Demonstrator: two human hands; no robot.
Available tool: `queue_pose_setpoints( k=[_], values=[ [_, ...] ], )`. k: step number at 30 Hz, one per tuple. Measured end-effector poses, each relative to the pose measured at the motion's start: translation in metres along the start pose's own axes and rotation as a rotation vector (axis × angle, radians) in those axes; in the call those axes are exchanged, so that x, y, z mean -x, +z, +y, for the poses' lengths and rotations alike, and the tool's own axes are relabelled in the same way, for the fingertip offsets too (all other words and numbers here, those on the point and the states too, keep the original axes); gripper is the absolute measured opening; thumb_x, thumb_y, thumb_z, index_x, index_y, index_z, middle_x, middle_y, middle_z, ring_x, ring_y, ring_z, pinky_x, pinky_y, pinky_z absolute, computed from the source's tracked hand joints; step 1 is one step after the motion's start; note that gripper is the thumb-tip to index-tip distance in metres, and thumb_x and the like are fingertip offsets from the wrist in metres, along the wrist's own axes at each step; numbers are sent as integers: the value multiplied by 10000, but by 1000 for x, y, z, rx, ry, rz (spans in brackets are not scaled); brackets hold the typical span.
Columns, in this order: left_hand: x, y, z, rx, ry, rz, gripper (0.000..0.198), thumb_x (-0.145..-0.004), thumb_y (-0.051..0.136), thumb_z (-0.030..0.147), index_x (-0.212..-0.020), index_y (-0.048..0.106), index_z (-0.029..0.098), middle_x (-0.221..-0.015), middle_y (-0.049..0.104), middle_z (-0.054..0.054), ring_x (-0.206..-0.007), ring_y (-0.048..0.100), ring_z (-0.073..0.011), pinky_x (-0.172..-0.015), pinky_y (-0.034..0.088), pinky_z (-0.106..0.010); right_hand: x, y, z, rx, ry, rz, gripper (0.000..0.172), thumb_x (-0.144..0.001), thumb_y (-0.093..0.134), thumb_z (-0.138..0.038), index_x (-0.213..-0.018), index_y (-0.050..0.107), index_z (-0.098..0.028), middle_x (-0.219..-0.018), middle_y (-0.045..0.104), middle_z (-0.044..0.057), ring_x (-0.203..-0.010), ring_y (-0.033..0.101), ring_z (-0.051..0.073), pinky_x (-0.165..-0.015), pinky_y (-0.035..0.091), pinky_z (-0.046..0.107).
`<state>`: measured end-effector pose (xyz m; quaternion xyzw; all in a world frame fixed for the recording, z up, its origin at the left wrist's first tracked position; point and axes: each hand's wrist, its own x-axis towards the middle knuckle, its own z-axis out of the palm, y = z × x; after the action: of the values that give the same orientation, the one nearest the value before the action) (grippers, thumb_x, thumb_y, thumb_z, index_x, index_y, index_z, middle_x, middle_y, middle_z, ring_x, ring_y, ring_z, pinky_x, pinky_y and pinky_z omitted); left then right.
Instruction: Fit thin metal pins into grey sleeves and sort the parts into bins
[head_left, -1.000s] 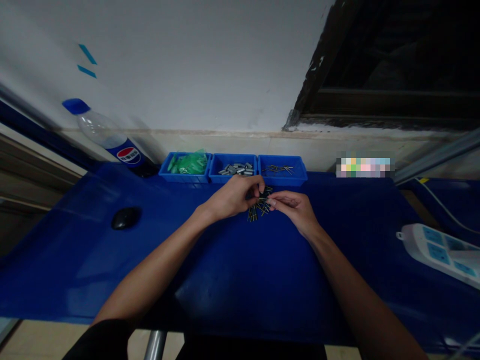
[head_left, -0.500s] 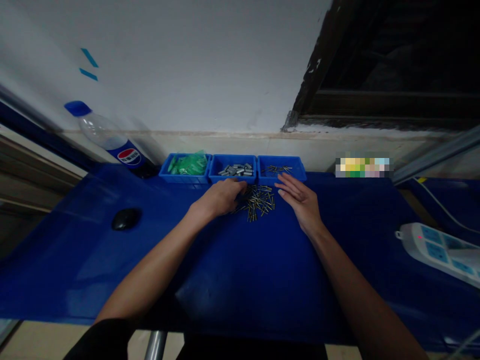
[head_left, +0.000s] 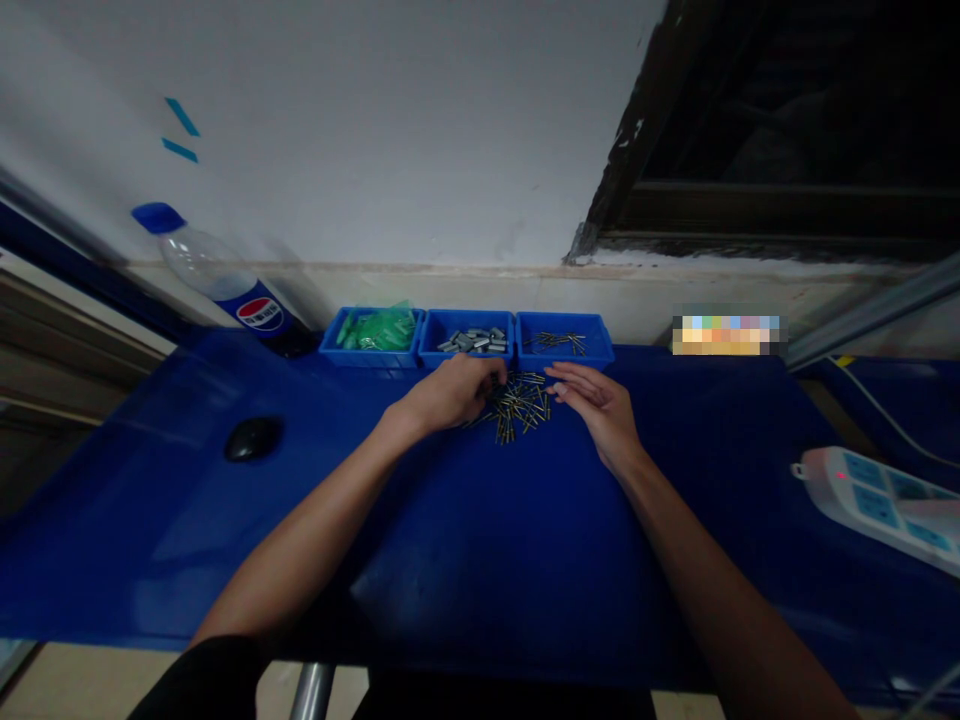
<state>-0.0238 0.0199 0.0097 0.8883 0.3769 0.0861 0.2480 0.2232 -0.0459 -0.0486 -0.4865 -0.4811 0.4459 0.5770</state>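
Note:
A loose pile of small dark and brass pins (head_left: 519, 402) lies on the blue table mat (head_left: 480, 540), just in front of three blue bins. My left hand (head_left: 448, 392) rests at the pile's left edge with its fingers curled down onto the pins; what they pinch is hidden. My right hand (head_left: 602, 400) lies at the pile's right edge, fingers stretched out towards the pins, holding nothing. The right bin (head_left: 564, 343) holds a few similar pins, the middle bin (head_left: 466, 340) grey metal pieces, the left bin (head_left: 370, 331) green plastic parts.
A cola bottle (head_left: 217, 280) leans against the wall at the back left. A black mouse-like object (head_left: 253, 437) sits on the mat to the left. A white power strip (head_left: 885, 495) with a red light lies at the right edge.
One second ago both hands met in a pinch over the pile. They parted to either side of it; since then the left fingers have curled in and the right fingers have slid back to the pile.

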Motion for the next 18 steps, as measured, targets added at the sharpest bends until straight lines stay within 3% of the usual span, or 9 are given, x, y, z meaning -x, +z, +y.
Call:
queue_pose_setpoints(
  k=[5, 10, 18],
  values=[
    [-3, -3, 9, 241, 40, 121, 295, -861, 607, 92, -1108, 763, 134, -937, 799, -83, -856, 757, -185, -795, 569, -297, 0, 1, 1, -6, 21, -1, 328, -811, 873, -406, -1094, 812, -251, -1046, 855, 78, -886, 806, 252, -876, 628, 440],
    [-4, -4, 21, 530, 103, 170, 175, -837, 705, 182, -984, 785, 132, -929, 809, -79, -835, 762, -177, -801, 620, -306, 2, 2, -1, 4, 30, -77, 302, -811, 879, -402, -1076, 819, -268, -1008, 858, 62, -904, 809, 251, -869, 625, 420],
    [-9, 1, 25, 697, 46, 254, 190, -791, 801, 230, -944, 768, 121, -875, 812, -88, -797, 775, -177, -771, 632, -292, 7, 5, -4, -76, 95, -203, 291, -797, 909, -377, -1049, 827, -258, -940, 856, 52, -872, 819, 241, -829, 630, 383]
  ],
)
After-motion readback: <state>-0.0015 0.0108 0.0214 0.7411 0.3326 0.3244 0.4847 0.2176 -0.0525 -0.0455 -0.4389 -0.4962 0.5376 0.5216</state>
